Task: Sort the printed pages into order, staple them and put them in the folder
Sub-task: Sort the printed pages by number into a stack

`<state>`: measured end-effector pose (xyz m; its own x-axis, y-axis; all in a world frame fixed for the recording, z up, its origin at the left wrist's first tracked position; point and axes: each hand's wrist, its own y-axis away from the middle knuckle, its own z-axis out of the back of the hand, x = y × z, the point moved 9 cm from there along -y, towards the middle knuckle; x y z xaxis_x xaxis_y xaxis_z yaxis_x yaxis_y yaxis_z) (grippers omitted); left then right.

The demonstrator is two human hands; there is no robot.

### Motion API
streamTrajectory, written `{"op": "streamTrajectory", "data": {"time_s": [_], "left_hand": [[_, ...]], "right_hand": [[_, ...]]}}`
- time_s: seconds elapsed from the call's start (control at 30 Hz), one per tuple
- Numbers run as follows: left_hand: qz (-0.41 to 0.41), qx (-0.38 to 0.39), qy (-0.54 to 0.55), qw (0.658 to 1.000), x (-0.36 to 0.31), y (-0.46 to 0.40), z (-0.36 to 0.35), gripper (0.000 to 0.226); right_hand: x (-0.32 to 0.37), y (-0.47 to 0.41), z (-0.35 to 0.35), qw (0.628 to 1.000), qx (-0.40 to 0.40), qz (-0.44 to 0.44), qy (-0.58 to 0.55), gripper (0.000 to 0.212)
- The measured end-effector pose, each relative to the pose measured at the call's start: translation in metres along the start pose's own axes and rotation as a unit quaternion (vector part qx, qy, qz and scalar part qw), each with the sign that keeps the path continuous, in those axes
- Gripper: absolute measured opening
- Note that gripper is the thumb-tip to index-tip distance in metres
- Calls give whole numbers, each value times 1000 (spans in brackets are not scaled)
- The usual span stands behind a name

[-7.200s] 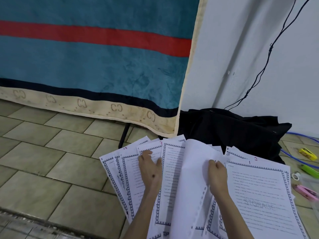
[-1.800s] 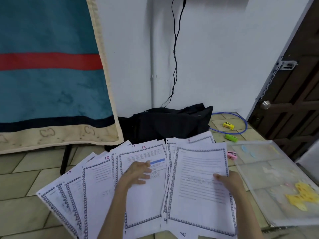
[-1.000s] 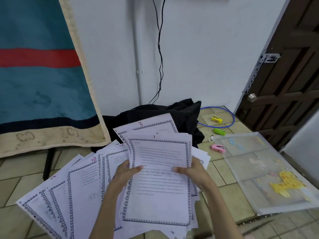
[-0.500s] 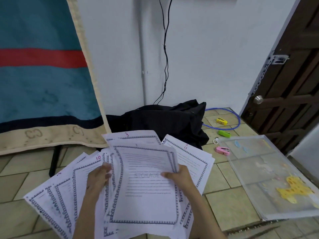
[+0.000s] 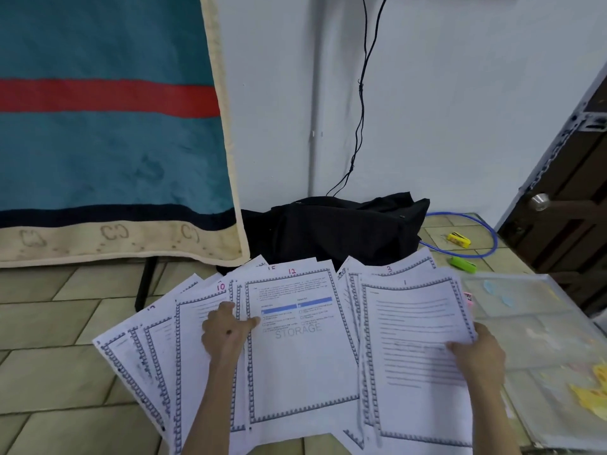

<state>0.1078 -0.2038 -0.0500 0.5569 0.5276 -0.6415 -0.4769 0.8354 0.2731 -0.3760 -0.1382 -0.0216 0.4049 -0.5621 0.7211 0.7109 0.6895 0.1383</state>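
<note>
Blanket: large teal hanging with a red stripe, dark band and cream border, fills the upper left, its lower edge just above the floor.
Wall: pale, with a thin black cable running down it to a heap of black cloth.
Floor: beige tiles; all the loose items lie on it.
Door: dark wood at the right edge, round metal knob.
Black cloth: crumpled heap against the wall, directly behind the fanned papers.
Pages: printed sheets with patterned borders, fanned across the floor from lower left to lower right. Handwritten numbers visible at the top edges include 10, 12, 3 and 1. Sheet 12 lies uppermost at centre, watermark "STORAGE".
Folder: clear plastic, lying flat just right of the pages, with yellow and pale blue shapes showing on it.
Right hand: grips the right edge of the bundle topped by sheet 1; fingers curled about the paper, thumb on top.
Left hand: rests on the fan between sheets 10 and 12; thumb pressed on the left margin of sheet 12, fingers bent at the sheet edges.
Blue cord: loop on the tiles near the door.
Small items: one yellow and one green, beyond the folder; too small to identify.
</note>
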Motion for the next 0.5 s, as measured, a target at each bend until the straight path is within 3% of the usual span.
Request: {"op": "streamTrajectory", "data": {"time_s": [0.1, 0.2, 0.3, 0.4, 0.5], "left_hand": [[14, -5, 18, 1000, 0, 1, -2, 84], [19, -2, 66, 998, 3, -1, -3, 75], [10, -5, 88, 996, 4, 0, -2, 58], [-2, -19, 148, 989, -3, 5, 5, 36], [18, 5, 209, 978, -3, 2, 7, 35]], "right_hand": [[0, 2, 5, 997, -44, -8, 59, 64], [6, 8, -1, 986, -96, 10, 135, 76], [29, 19, -14, 973, -116, 79, 183, 66], [75, 50, -57, 964, -43, 184, 184, 49], [128, 119, -116, 943, 163, 288, -31, 28]]}}
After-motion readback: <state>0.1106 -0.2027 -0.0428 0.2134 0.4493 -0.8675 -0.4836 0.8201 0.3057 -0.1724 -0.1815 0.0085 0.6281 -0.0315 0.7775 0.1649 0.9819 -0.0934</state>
